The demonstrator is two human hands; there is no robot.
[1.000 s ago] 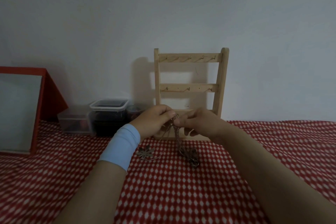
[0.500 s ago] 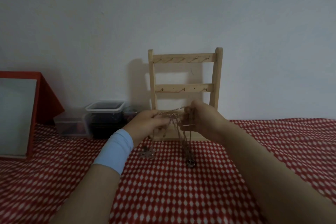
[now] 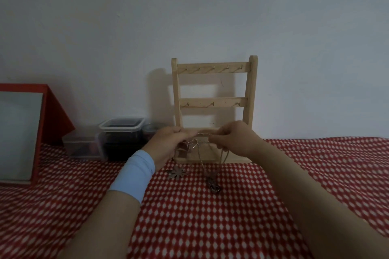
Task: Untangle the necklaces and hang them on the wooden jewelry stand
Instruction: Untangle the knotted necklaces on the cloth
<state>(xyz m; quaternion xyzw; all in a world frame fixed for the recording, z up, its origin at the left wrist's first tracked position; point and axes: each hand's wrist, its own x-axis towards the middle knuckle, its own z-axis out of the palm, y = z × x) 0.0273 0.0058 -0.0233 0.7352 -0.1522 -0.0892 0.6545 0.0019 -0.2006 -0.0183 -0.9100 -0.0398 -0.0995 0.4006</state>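
Note:
The wooden jewelry stand (image 3: pixel 214 101) is upright against the wall, its two rails of small hooks bare. In front of its base, my left hand (image 3: pixel 168 143) and my right hand (image 3: pixel 233 140) each pinch the tangled necklaces (image 3: pixel 201 147), stretching a short piece of chain taut between them. Loops of chain hang down from my fingers. A flower-shaped pendant (image 3: pixel 176 173) rests on the cloth below my left hand, and a darker clump of chain with a pendant (image 3: pixel 214 186) touches the cloth below my right hand. My left wrist wears a light blue band.
A red-and-white patterned cloth (image 3: pixel 210 227) covers the surface. Left of the stand sit a dark lidded plastic container (image 3: pixel 121 139), a low clear box (image 3: pixel 82 147) and a small jar (image 3: pixel 150 131). A red-framed mirror (image 3: pixel 20 134) leans at far left.
My hands have drawn apart and risen slightly, pulling a length of chain straight between them. The hanging chains have lifted, and less of the dark clump lies on the cloth.

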